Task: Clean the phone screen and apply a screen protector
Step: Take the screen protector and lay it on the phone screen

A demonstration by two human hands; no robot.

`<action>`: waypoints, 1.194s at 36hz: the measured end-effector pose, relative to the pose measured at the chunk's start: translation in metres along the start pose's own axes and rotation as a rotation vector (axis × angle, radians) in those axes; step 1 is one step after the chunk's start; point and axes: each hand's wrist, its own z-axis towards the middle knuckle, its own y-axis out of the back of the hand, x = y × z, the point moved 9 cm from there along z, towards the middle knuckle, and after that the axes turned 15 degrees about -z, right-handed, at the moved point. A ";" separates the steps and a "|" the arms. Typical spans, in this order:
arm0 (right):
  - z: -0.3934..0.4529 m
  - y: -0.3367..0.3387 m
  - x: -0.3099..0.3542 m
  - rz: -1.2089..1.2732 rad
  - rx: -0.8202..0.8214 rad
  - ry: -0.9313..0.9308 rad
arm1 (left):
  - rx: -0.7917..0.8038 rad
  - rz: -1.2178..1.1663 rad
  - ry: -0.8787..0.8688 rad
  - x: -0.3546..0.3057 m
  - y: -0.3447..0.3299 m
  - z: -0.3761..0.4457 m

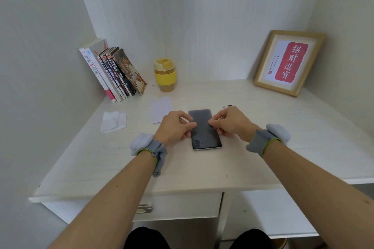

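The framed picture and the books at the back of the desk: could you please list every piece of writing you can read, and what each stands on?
"招財進寶": large light characters on the red block in the framed picture.
Small dark columns of writing left of that red block: too small to read.
"幽默": on the spine of the white book at the left end of the row; the characters below are unclear.
Spines of the other books: blurred, unreadable.
Yellow cup, phone, papers: no text visible.

Both bare forearms are reaching forward over the desk, converging toward its middle. The left hand (175,126) and right hand (230,123) are hovering close together, knuckles up, fingers curled, thumb and forefinger of each pinching inward toward the other. Grey gloves are hanging bunched at both wrists, peeled back off the hands.
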 end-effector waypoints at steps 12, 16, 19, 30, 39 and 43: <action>0.003 0.000 -0.004 -0.025 -0.013 0.002 | -0.003 0.048 -0.012 0.000 0.000 0.002; 0.004 0.000 -0.005 -0.027 -0.019 -0.001 | -0.004 0.057 -0.013 -0.001 0.000 0.002; 0.004 0.000 -0.005 -0.038 -0.024 0.001 | 0.000 0.057 -0.011 0.000 0.000 0.001; 0.005 0.000 -0.005 -0.045 -0.011 0.003 | -0.001 0.075 -0.010 -0.001 -0.001 0.002; 0.005 0.000 -0.005 -0.032 -0.015 0.005 | 0.003 0.092 -0.023 -0.002 -0.001 0.002; 0.006 0.000 -0.005 -0.033 -0.012 0.005 | 0.003 0.092 -0.021 -0.001 -0.001 0.002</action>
